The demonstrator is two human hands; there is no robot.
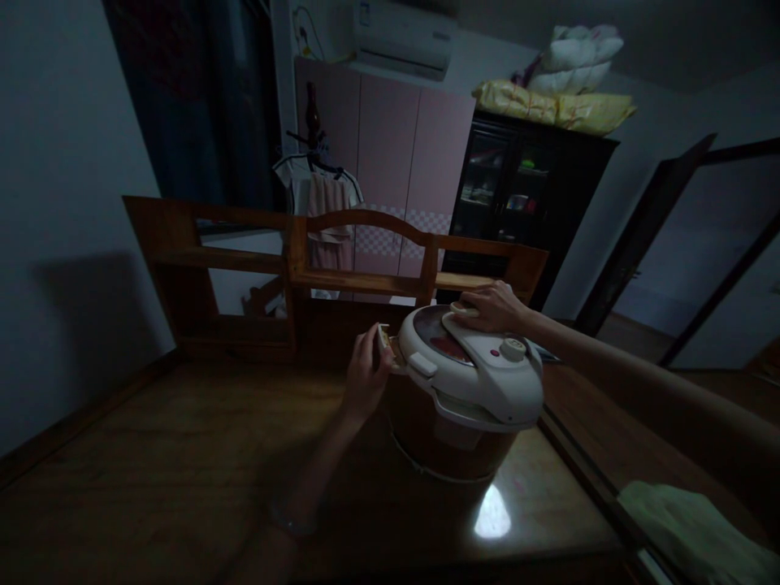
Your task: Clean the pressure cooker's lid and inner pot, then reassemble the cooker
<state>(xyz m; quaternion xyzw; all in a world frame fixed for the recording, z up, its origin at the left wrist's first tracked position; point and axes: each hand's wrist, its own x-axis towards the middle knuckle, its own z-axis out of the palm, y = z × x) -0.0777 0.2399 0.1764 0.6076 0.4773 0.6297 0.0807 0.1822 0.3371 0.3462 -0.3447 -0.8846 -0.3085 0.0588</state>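
Observation:
An electric pressure cooker (463,439) with a cream lid (505,386) stands on the wooden tabletop, its lid resting on the body. On top of the lid are a round pressure valve (513,348) and a small red button. My right hand (491,307) wraps round the far end of the lid handle (464,310). At the cooker's left side my left hand (367,366) is closed on a small cream piece (383,337) with a brownish inner face. Whether that piece is joined to the side handle, I cannot tell.
A low wooden shelf unit (359,280) runs along the table's back edge. Pale green cloth (695,520) lies at the lower right. Beyond stand a coat rack with clothes (326,191), pink wardrobe doors (390,138) and a black cabinet (524,187).

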